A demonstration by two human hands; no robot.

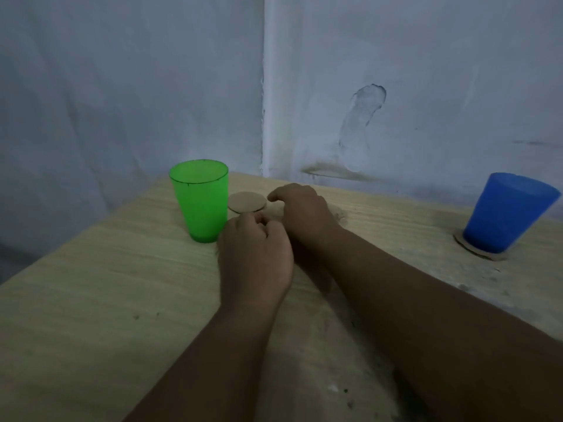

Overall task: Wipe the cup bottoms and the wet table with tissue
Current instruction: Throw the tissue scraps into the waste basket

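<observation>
A translucent green cup point(201, 202) stands upright on the wooden table point(106, 284) near its far left corner. Just right of it lies a bare round cardboard coaster point(247, 202). My right hand point(301, 211) hovers palm down beside the coaster, its bent index fingertip at the coaster's right edge. My left hand point(254, 254) rests on the table just right of the green cup's base, fingers curled in, with nothing visible in it. A blue cup point(505, 211) stands on a second coaster point(484, 254) at the far right. No tissue is in view.
Blue-grey walls meet in a corner right behind the table. The table's left edge runs diagonally past the green cup. Its surface near my forearms and to the right looks stained and speckled.
</observation>
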